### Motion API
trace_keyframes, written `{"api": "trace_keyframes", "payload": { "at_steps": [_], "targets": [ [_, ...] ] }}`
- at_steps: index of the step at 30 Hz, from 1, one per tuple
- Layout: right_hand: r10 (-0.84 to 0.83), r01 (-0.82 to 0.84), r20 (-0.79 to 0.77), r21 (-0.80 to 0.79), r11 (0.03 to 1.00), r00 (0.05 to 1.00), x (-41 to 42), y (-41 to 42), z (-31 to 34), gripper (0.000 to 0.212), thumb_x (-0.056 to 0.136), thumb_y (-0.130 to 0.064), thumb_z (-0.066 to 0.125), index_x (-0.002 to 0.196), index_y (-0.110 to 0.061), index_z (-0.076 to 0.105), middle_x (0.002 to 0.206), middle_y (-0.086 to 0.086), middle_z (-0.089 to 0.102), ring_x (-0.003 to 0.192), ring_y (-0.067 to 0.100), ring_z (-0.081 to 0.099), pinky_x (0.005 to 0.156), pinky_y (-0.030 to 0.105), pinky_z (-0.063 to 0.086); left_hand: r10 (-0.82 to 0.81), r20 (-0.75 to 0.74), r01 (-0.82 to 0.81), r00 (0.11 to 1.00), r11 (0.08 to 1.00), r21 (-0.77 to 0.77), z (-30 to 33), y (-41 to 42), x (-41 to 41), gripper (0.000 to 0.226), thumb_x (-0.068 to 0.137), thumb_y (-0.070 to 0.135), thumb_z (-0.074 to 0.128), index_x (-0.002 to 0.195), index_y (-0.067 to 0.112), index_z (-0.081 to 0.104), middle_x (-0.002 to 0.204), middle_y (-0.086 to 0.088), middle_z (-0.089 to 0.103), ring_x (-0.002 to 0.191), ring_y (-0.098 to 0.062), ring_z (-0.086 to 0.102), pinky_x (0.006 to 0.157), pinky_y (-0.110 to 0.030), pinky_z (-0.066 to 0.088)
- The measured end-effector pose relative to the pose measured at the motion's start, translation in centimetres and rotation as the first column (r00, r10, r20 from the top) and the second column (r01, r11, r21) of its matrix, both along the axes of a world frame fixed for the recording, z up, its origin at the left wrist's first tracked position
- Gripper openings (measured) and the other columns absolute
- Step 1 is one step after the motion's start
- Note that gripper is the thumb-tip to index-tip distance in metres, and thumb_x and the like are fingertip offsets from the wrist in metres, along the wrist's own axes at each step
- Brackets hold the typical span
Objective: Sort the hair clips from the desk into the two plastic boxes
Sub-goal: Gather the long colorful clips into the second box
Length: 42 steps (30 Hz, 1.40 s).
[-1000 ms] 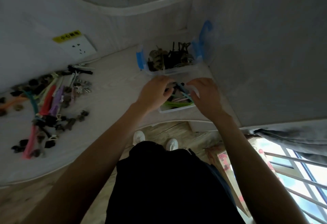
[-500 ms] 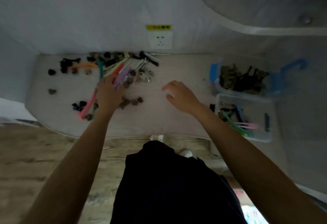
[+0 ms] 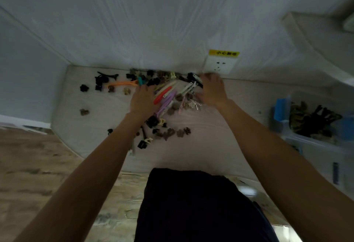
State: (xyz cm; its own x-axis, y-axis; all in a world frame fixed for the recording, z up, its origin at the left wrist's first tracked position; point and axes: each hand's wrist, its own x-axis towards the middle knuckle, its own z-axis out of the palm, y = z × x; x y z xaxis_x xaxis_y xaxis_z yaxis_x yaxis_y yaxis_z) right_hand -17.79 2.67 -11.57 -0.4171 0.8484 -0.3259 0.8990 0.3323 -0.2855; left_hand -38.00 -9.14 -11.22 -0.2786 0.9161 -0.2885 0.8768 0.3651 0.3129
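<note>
My left hand (image 3: 142,99) lies palm down on the near-left edge of the clip pile (image 3: 168,96), fingers fairly straight and reaching in among the long coloured clips; whether it has anything pinched under the palm I cannot tell. My right hand (image 3: 212,90) is over the far-right side of the same pile, close to the wall socket (image 3: 220,65), fingers spread and blurred, so I cannot say whether it has a clip either. Between the two hands sit a red clip (image 3: 162,93), purple clips (image 3: 166,102) and pale bar clips (image 3: 188,87), and an orange clip (image 3: 122,84) lies just to the left. Smaller dark and tan claw clips (image 3: 168,132) are strewn nearer me, with a few strays, such as one small black clip (image 3: 84,88), well apart on the left of the desk (image 3: 201,146). Far right, the farther box (image 3: 281,115) with blue latches already holds a good heap of dark and mottled claw clips. The nearer box (image 3: 325,157) is mostly cut off by the frame edge, and I can make out only one dark item inside. So I judge the sorting is under way but well short of done: a fair share of claw clips is boxed, while most long clips and many small ones remain on the desk.
</note>
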Motion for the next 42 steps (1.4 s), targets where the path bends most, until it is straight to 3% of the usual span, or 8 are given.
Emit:
{"api": "trace_keyframes", "payload": {
  "at_steps": [5,8,17,22,26,34,38,42],
  "targets": [
    [-0.050,0.050,-0.036,-0.026,0.998,0.998,1.0,-0.6,-0.2,0.045,0.086,-0.032,0.061,0.119,-0.004,0.049,0.121,0.023,0.050,0.113,0.035,0.045,0.087,0.039,0.040,-0.054,0.097,0.054,0.994,0.999,0.009,0.0,0.5,0.3,0.053,0.081,0.044,0.064,0.118,0.009,0.050,0.117,-0.015,0.052,0.109,-0.031,0.048,0.086,-0.038,0.041],
    [-0.160,0.151,-0.105,-0.088,0.985,0.982,2.2,-1.4,-0.3,0.037,0.086,-0.028,0.063,0.112,-0.004,0.052,0.113,0.019,0.058,0.102,0.031,0.054,0.073,0.032,0.037,-0.071,0.150,0.070,0.986,0.997,0.014,0.3,0.7,0.9,0.045,0.082,0.040,0.064,0.114,0.011,0.052,0.116,-0.012,0.051,0.109,-0.028,0.049,0.083,-0.036,0.041],
    [-0.356,0.310,-0.217,-0.222,0.925,0.909,3.6,-1.8,0.4,0.024,0.083,-0.020,0.067,0.095,-0.008,0.049,0.092,0.009,0.052,0.084,0.020,0.048,0.069,0.028,0.034,-0.073,0.133,0.068,0.988,0.997,0.039,0.4,1.4,1.9,0.034,0.085,0.034,0.061,0.111,0.014,0.055,0.115,-0.011,0.054,0.108,-0.029,0.052,0.087,-0.041,0.046],
    [-0.450,0.387,-0.301,-0.246,0.889,0.841,4.0,-1.5,0.9,0.023,0.083,-0.012,0.065,0.103,-0.002,0.057,0.105,0.016,0.064,0.092,0.024,0.058,0.072,0.022,0.040,-0.047,0.095,0.043,0.994,0.998,0.046,0.3,1.5,1.5,0.028,0.091,0.032,0.054,0.110,0.011,0.054,0.110,-0.011,0.055,0.098,-0.028,0.056,0.080,-0.040,0.047],
    [-0.496,0.448,-0.396,-0.215,0.868,0.773,4.2,-1.2,1.2,0.022,0.084,-0.005,0.060,0.106,-0.001,0.058,0.109,0.017,0.064,0.087,0.014,0.052,0.054,0.001,0.035,-0.079,0.066,0.075,0.995,0.995,0.066,0.4,1.6,1.1,0.024,0.094,0.025,0.050,0.112,0.010,0.054,0.113,-0.014,0.053,0.095,-0.032,0.057,0.077,-0.043,0.049],
    [-0.304,0.255,-0.254,-0.207,0.944,0.918,3.1,-1.0,0.9,0.032,0.087,0.002,0.049,0.118,-0.003,0.054,0.122,0.020,0.058,0.112,0.032,0.053,0.088,0.031,0.042,-0.155,0.097,0.161,0.983,0.986,-0.050,0.2,2.3,0.6,0.034,0.096,0.023,0.045,0.126,0.009,0.046,0.119,-0.019,0.052,0.105,-0.035,0.053,0.084,-0.041,0.044],
    [-0.254,0.229,-0.197,-0.138,0.964,0.947,1.9,-0.9,1.0,0.026,0.094,-0.004,0.037,0.117,-0.002,0.050,0.111,0.023,0.061,0.099,0.034,0.056,0.074,0.030,0.037,-0.219,0.042,0.220,0.975,0.975,-0.021,0.5,2.6,0.1,0.030,0.096,0.022,0.042,0.120,0.006,0.049,0.111,-0.019,0.054,0.098,-0.036,0.055,0.077,-0.041,0.044],
    [-0.280,0.256,-0.235,-0.127,0.958,0.931,1.7,-0.9,1.0,0.024,0.098,-0.012,0.032,0.113,-0.003,0.049,0.103,0.020,0.061,0.087,0.029,0.056,0.069,0.028,0.032,-0.125,0.060,0.118,0.990,0.986,0.116,1.1,2.5,0.0,0.023,0.096,0.019,0.041,0.111,0.002,0.048,0.102,-0.019,0.058,0.090,-0.033,0.055,0.069,-0.040,0.042]
  ]
}}
